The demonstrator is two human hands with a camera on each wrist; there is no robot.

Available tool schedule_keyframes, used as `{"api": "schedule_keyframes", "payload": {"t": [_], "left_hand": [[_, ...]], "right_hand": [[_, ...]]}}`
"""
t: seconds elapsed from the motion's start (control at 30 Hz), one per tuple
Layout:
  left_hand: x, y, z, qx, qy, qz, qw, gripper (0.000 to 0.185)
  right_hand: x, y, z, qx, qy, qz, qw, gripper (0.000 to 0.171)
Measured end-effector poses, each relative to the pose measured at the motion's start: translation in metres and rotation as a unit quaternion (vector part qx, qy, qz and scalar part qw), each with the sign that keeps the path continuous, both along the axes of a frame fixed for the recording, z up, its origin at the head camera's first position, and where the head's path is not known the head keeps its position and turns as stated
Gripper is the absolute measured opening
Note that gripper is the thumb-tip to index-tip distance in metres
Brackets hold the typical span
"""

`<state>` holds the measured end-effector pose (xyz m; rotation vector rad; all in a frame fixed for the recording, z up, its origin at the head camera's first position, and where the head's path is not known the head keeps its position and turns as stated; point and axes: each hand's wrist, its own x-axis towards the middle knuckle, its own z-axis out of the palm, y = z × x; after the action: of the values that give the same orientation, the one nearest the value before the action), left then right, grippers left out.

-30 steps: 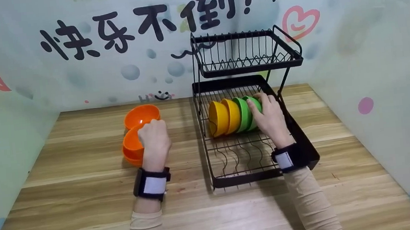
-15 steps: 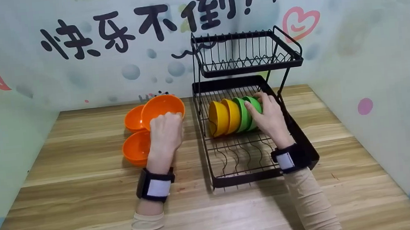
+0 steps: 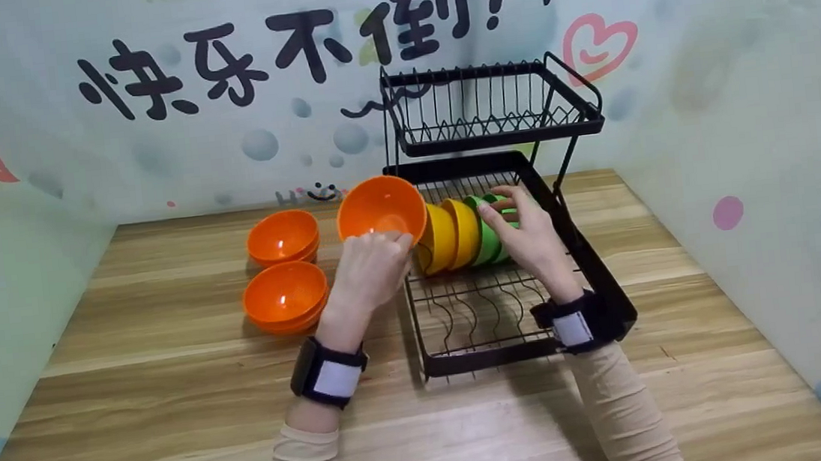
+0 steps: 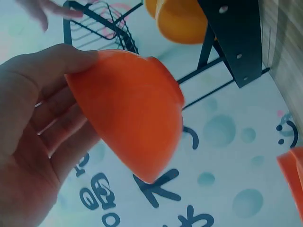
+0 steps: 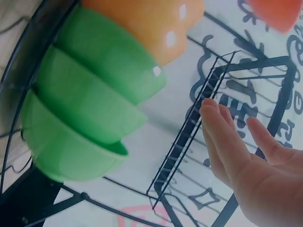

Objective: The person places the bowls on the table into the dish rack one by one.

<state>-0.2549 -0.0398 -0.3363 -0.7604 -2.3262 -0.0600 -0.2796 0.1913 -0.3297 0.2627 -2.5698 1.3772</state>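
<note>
**Left hand (image 3: 368,276) pinches an orange bowl (image 3: 381,211) at the near left side of a row of bowls**

The thumb lies against the outside of the bowl near its rim, with the fingers behind. The bowl is tilted, its mouth turned up toward the person, and it is raised above the surface (image 3: 196,432).

The relation that seems to count most is the bowl's place against the row in the black rack (image 3: 494,359). The yellow bowls (image 3: 465,233) and three green bowls (image 5: 87,97) stand on edge in the lower tier, side by side from left to right. The orange bowl is at the yellow end, overlapping it in the head view; the left wrist view shows a gap between them. The left hand is thus the nearer one to the yellow end.

The right hand (image 3: 532,245) is at the green end, fingers parted, holding nothing; its own wrist view shows it apart from the green bowls.

Left of the left hand, a far stack of orange bowls (image 3: 281,235) and a near stack of orange bowls (image 3: 284,297) sit mouth up, just beside each other.
</note>
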Motion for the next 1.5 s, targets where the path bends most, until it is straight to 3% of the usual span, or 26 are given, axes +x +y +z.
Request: {"api": "schedule_keyframes", "payload": {"t": [0.2, 0.43, 0.73, 0.87, 1.2, 1.5], "left_hand": [[0.0, 0.013, -0.006, -0.019, 0.039, -0.048, 0.9979, 0.011], [0.001, 0.026, -0.011, -0.037, 0.053, -0.075, 0.9951, 0.007], [0.005, 0.034, -0.012, -0.034, 0.098, -0.103, 0.9892, 0.012], [0.005, 0.036, -0.013, -0.02, 0.085, -0.122, 0.9887, 0.013], [0.006, 0.037, -0.012, 0.002, 0.061, -0.145, 0.9876, 0.014], [0.007, 0.036, -0.011, -0.001, 0.034, -0.137, 0.99, 0.016]], "right_hand": [[0.002, -0.008, -0.001, -0.031, -0.02, 0.027, 0.999, 0.053], [0.001, -0.013, -0.003, -0.092, -0.067, 0.074, 0.991, 0.057], [-0.002, -0.014, -0.005, -0.124, -0.122, 0.11, 0.979, 0.059], [-0.001, -0.014, -0.005, -0.151, -0.133, 0.113, 0.973, 0.055], [0.001, -0.015, -0.004, -0.168, -0.124, 0.103, 0.972, 0.049], [0.004, -0.014, -0.001, -0.117, -0.084, 0.069, 0.987, 0.051]]}}
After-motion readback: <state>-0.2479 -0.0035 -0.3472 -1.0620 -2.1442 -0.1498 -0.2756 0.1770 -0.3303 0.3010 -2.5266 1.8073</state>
